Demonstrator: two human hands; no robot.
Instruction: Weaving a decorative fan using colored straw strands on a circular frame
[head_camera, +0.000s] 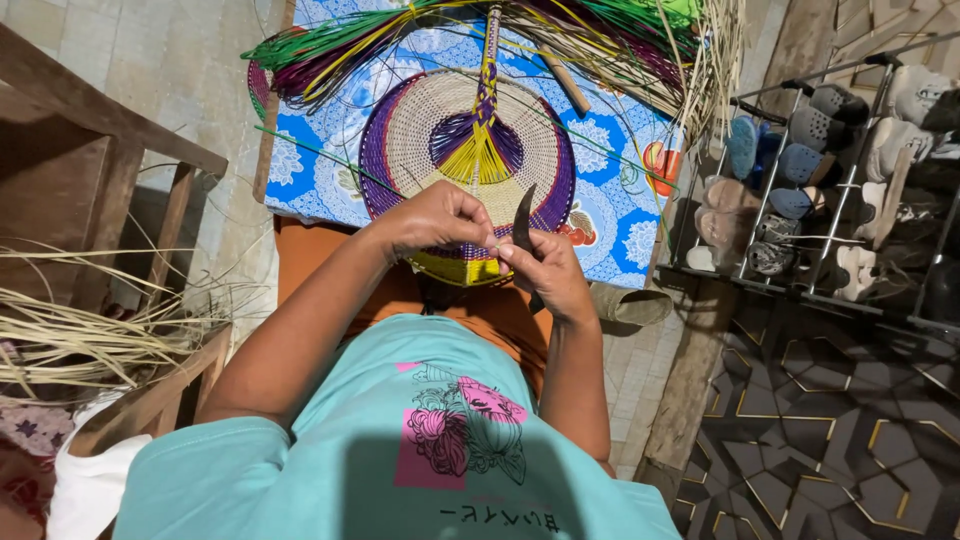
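Observation:
A round woven fan (430, 130), cream with a purple rim and a yellow and purple centre, lies on a blue patterned cloth (610, 200). My left hand (437, 218) pinches the fan's near edge, where a yellow woven part shows. My right hand (548, 272) holds a dark curved blade (524, 222) upright, right beside the left fingers. Long coloured strips (340, 45) in green, yellow and purple fan out from the fan's handle at the far side.
A wooden bench (110, 150) stands at the left with pale dry reeds (90, 330) lying across it. A metal shoe rack (840, 170) full of shoes is at the right. Patterned dark floor tiles (830, 440) lie at the lower right.

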